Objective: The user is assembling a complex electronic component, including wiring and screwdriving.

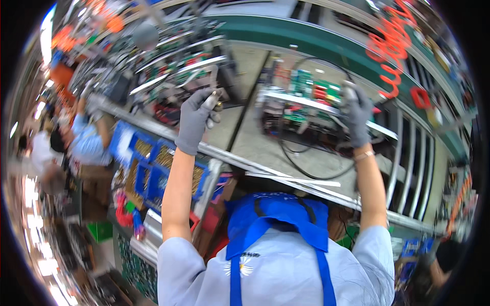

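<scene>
My left hand (196,122), in a grey glove with pale fingertips, is closed in a pinch. A small brass-coloured metal piece (219,106) shows at its fingers, too small to name. To the right, my gloved right hand (357,115) is closed at the right end of an open electronic unit (306,104) with green circuit boards, red parts and a pale metal rail. Blur hides what its fingers grip. A black cable (326,60) arches over the unit to that hand and loops down in front of it.
More open units (189,71) stand to the left on the bench (250,145). Blue bins (148,181) of small metal parts sit below the bench's left edge. A coiled orange hose (390,46) hangs at upper right. Metal rollers (411,163) lie at right. A co-worker (92,137) is at left.
</scene>
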Motion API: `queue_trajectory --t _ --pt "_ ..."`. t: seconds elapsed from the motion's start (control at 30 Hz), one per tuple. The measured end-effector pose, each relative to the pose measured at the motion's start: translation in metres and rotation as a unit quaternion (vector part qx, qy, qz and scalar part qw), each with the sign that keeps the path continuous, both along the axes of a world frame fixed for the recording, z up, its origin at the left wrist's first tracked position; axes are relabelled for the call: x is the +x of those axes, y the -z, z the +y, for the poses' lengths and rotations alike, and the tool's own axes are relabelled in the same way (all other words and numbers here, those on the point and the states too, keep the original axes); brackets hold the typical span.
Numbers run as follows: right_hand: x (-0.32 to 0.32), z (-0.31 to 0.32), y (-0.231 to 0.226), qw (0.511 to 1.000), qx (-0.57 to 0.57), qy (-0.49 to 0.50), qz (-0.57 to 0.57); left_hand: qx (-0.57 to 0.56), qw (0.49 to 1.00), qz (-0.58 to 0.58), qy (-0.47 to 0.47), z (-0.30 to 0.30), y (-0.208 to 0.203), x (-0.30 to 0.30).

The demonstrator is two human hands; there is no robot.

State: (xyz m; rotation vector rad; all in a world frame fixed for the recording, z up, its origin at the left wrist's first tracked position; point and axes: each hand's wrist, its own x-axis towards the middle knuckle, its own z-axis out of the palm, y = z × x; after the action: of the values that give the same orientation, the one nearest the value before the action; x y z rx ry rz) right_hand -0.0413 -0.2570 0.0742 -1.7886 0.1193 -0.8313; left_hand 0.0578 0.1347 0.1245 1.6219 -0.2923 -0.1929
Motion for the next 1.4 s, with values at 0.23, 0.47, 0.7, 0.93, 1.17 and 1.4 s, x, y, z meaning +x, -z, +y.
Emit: queue_trajectory --t 0.23,0.47,0.7,0.93,1.17,1.4 --pt "-0.012 0.014 -0.02 0.981 0.157 -0.108 0.03 0.003 0.975 -0.153 0.158 -0.232 -0.002 -0.015" --pt "0.002 0.005 -0.004 0.997 -0.069 0.018 0.012 0.048 0.971 -0.229 0.044 -0.272 0.041 -0.014" --pt "-0.062 -0.006 -0.014 0.99 0.073 0.112 -0.051 0.088 0.872 -0.454 0.161 -0.277 0.047 -0.026" --pt "-0.169 -0.036 0.039 0.953 0.187 0.239 0.016 0.19 0.705 -0.627 0.272 -0.29 0.035 -0.037" --pt "-0.146 -0.038 0.036 0.969 0.056 0.234 0.051 0.199 0.718 -0.587 0.318 -0.301 0.033 -0.031" --pt "-0.146 -0.055 0.031 0.944 0.085 0.317 -0.031 0.109 0.848 -0.416 0.309 -0.347 0.031 -0.05"
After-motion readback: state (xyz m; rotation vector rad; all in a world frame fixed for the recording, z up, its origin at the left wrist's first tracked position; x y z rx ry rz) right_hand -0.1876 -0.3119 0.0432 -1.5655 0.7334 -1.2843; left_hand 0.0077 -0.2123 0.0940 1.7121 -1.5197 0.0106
